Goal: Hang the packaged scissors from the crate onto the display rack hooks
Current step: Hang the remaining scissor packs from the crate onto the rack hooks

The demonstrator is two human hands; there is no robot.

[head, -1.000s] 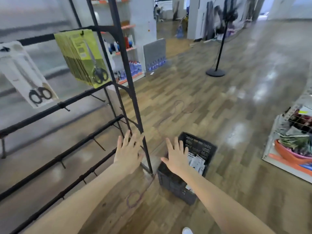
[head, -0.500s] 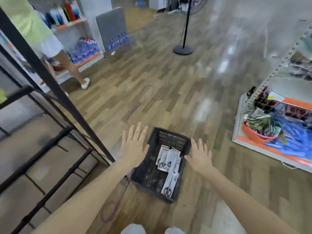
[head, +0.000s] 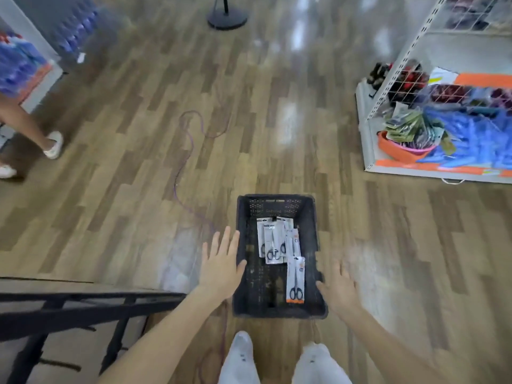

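A black plastic crate stands on the wooden floor in front of my feet. Several packaged scissors lie inside it, and one pack with an orange strip lies nearest me. My left hand hovers flat at the crate's left rim, fingers straight and empty. My right hand hovers at the crate's right side, fingers spread and empty. The black display rack shows only its lower bars at the bottom left.
A purple cable snakes across the floor toward the crate. Another person's legs stand at the far left. A white shelf unit with goods and an orange basin stands to the right. A fan base sits ahead.
My view has tilted down from the rack to the crate. Both hands have dropped to either side of the crate. The hung scissor packs have left the view.
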